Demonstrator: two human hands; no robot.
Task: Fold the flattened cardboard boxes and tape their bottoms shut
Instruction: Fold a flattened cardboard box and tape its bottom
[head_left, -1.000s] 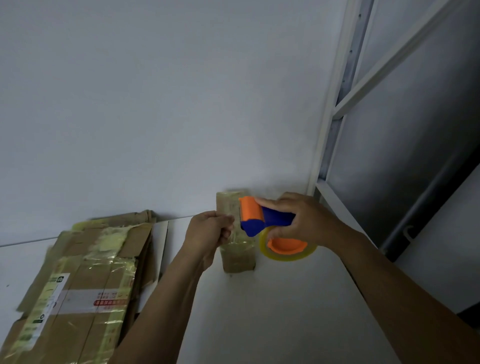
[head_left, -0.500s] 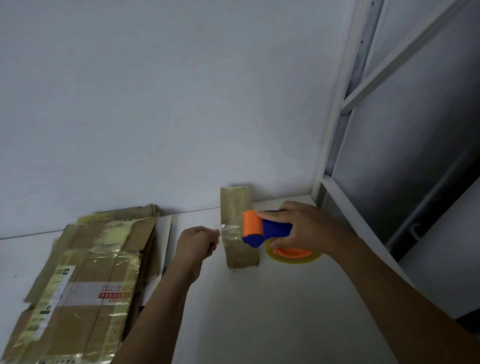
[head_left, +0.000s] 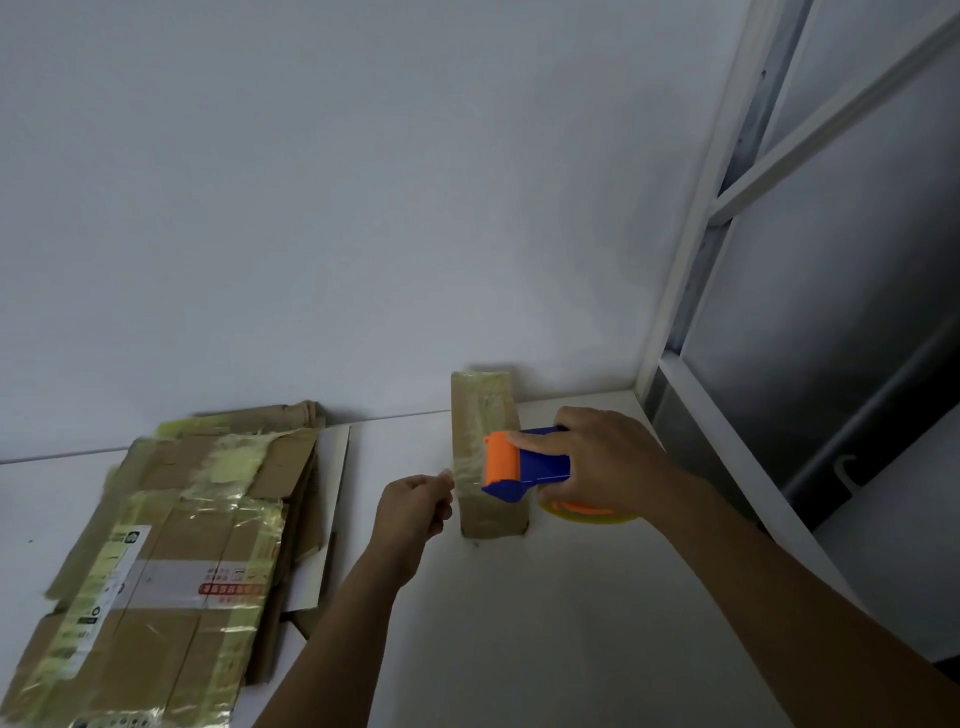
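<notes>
**Tape drawn from the dispenser in front of a small carton**

The right hand is clenched round the blue body of the tape dispenser, forefinger laid along its top, beside the orange roller. The left hand pinches the free end of a strip of clear tape between thumb and fingertips. The strip spans the gap between the two hands. The small cardboard box stands upright on the desk, between the hands and just beyond them. We cannot tell whether the strip touches it yet.

Handling, as we judge it:
- The box looks light and fairly stiff, and its skin of old tape looks glossy and probably slick. We would steady it by its side edges, since a pull on the strip could tip it.
- The strip is thin, limp and sticky, so we would hold it only at its very end and keep it taut.
- The flattened boxes look light but floppy along their creases, and we would take them by opposite edges.

Count:
- One dispenser, carrying one tape roll that shows below the right hand.
- One upright box.
- One stack of flattened cardboard boxes, well to the outer side of the left hand. It has several layers, but we cannot count them.
</notes>
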